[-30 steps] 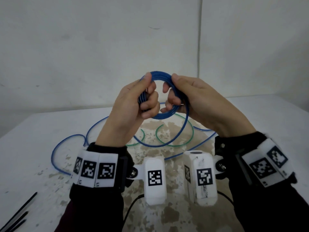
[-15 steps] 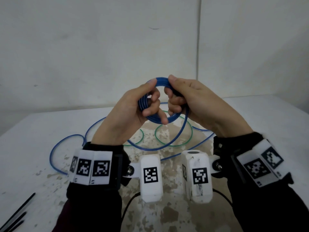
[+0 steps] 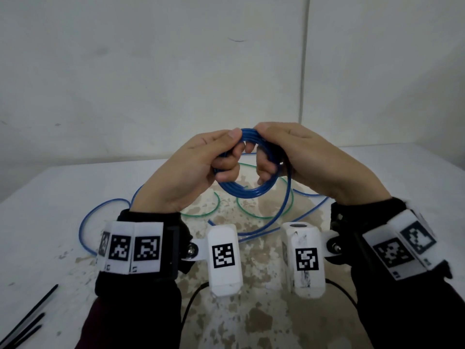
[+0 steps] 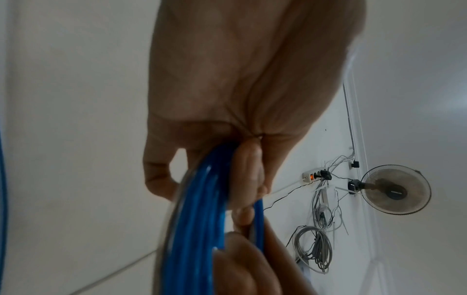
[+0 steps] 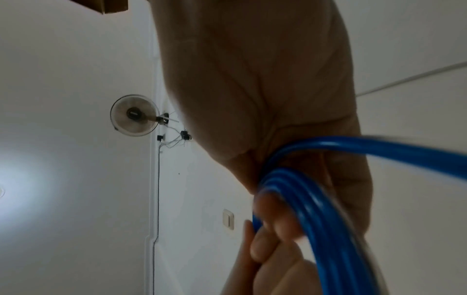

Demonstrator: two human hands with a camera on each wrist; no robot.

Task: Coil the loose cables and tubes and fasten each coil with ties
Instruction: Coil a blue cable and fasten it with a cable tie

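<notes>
Above table (image 3: 63,202) | both hands grip blue tube coil (image 3: 247,192)

left hand (image 4: 240,83) fingers (image 4: 246,175) grip the blue tube coil (image 4: 199,215) (wall fan (image 4: 395,189) behind).

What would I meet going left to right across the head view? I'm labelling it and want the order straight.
Black ties at the table's near left edge → loose blue tube loop on the table → left hand → blue coil held by both hands → right hand.
</notes>
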